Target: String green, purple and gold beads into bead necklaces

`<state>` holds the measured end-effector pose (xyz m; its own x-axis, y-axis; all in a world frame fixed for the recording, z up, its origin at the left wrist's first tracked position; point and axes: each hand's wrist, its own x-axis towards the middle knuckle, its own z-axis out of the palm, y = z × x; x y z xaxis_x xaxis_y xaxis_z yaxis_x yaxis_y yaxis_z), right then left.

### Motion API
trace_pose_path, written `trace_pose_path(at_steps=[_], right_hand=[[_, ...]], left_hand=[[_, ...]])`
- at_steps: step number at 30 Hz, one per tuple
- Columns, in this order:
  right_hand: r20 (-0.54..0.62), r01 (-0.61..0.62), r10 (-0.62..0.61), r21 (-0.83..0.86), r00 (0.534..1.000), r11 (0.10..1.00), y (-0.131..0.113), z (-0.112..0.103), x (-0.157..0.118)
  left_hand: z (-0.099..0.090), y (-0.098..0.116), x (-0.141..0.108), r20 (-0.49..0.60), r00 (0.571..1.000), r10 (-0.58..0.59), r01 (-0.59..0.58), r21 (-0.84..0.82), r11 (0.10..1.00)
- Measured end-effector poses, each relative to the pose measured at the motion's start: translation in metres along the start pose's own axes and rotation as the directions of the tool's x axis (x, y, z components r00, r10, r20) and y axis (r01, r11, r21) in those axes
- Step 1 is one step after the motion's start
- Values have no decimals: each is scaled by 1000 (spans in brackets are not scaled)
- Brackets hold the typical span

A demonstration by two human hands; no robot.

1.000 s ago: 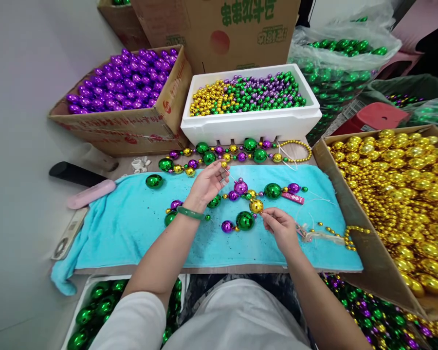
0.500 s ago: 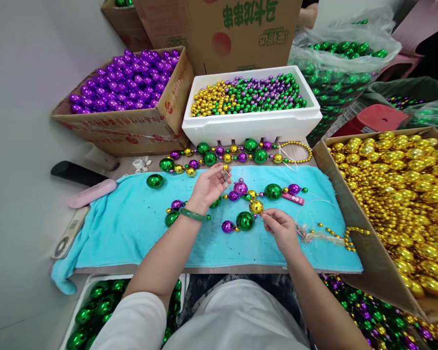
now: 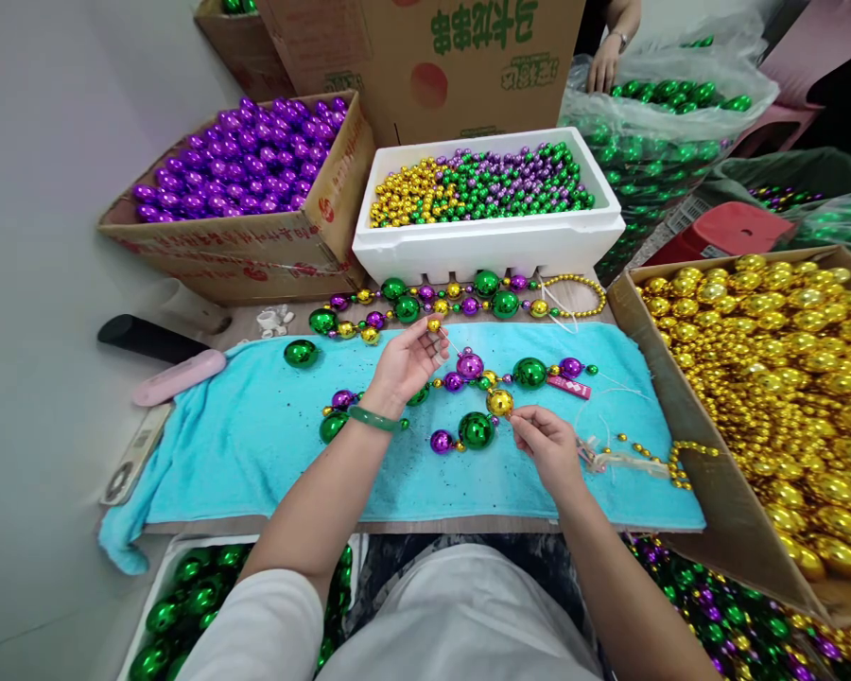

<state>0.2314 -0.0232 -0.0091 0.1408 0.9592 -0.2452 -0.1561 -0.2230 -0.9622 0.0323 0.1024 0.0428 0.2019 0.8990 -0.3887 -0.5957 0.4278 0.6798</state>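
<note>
My left hand (image 3: pixel 409 364), above the blue towel (image 3: pixel 234 445), pinches a small gold bead (image 3: pixel 433 324) between thumb and fingertips. From that bead a thin string slants down to a large purple bead (image 3: pixel 469 365). My right hand (image 3: pixel 549 445) has its thumb and forefinger closed at the lower right edge of a large gold bead (image 3: pixel 500 403). Below that hangs or lies a big green bead (image 3: pixel 476 430), with a purple bead (image 3: pixel 442 442) at its left end. A strand with another green bead (image 3: pixel 530 373) and a red tag (image 3: pixel 569 386) lies just behind.
Behind the towel lies a finished-looking bead strand (image 3: pixel 506 304). A white foam box (image 3: pixel 486 241) of small beads, a carton (image 3: pixel 213 246) of purple beads and a carton (image 3: pixel 687 397) of gold beads surround the workplace. A co-worker's hand (image 3: pixel 602 66) is at a bag of green beads.
The small gold bead in my left fingers has shifted slightly left and shows more fully. My right hand is nearly still. A co-worker's hand has come down at the bag behind.
</note>
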Motion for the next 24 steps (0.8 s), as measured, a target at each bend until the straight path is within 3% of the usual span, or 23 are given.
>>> trace_pose_path(at_steps=[5, 10, 14, 16, 19, 22, 24], right_hand=[[12, 17, -17, -2, 1000, 1000, 2, -1, 1], [-14, 16, -16, 57, 1000, 998, 5, 3, 3], [93, -7, 1, 55, 996, 998, 7, -3, 6], [141, 0, 11, -78, 990, 997, 6, -10, 8], [82, 84, -65, -250, 994, 965, -5, -20, 10], [14, 208, -209, -187, 978, 960, -23, -21, 11], [32, 261, -259, -137, 965, 955, -34, -16, 13]], left_hand=[[0, -4, -2, 49, 994, 96, -103, 182, 978], [6, -10, -8, 129, 988, 85, -124, 338, 933], [16, -9, -14, 136, 980, 146, -189, 396, 899], [24, -8, -17, 185, 962, 202, -265, 442, 857], [41, -6, -27, 274, 920, 281, -384, 487, 784], [65, -8, -42, 323, 895, 307, -436, 491, 754], [79, -10, -53, 352, 882, 312, -456, 474, 754]])
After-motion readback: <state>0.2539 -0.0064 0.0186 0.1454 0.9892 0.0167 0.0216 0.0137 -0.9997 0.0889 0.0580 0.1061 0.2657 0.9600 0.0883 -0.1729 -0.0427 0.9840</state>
